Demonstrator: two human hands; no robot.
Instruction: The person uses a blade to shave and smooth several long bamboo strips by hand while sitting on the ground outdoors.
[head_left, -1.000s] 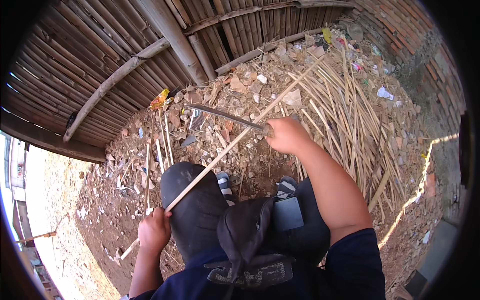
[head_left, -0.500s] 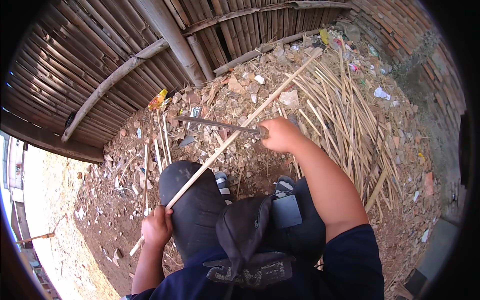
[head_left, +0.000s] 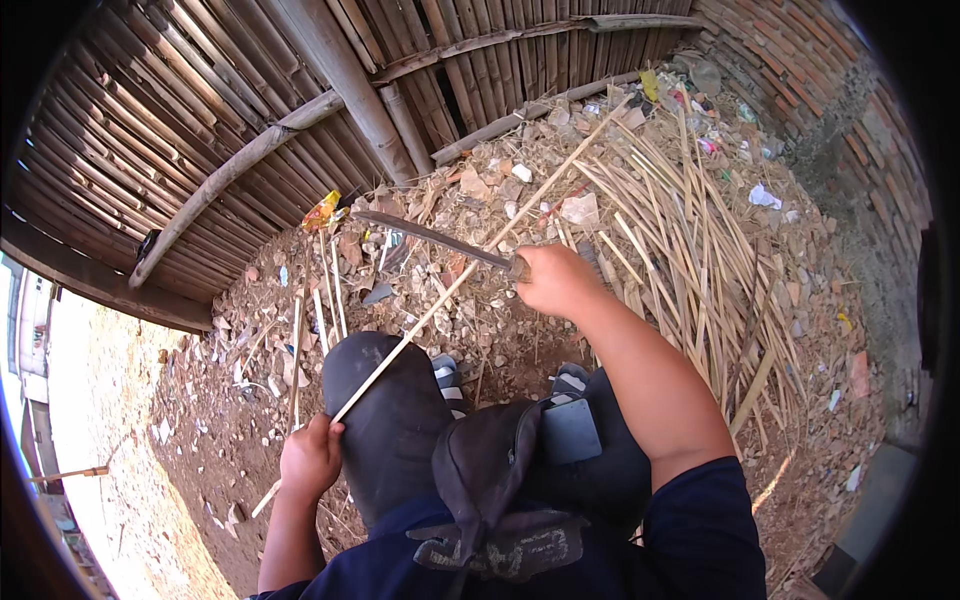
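Note:
A long pale bamboo strip (head_left: 400,345) slants from the lower left across my left thigh, its far end reaching the rubble ahead. My left hand (head_left: 310,460) is closed round it near its lower end. In my right hand (head_left: 560,280) is the handle of a machete (head_left: 435,237), fingers wrapped round it. The dark blade points left and crosses the strip beyond my knees. Whether its edge touches the strip I cannot tell.
A pile of split bamboo strips (head_left: 700,270) covers the ground at the right. More strips (head_left: 330,290) stand left of my knee. Rubble and litter surround my feet. A bamboo wall (head_left: 250,110) rises ahead and left, a brick wall (head_left: 800,90) at right. A phone (head_left: 571,432) lies on my lap.
The machete's blade has tilted, its tip swinging slightly away from me. The strip shows a narrower side, and its lower end has shifted slightly left. Both hands keep their hold.

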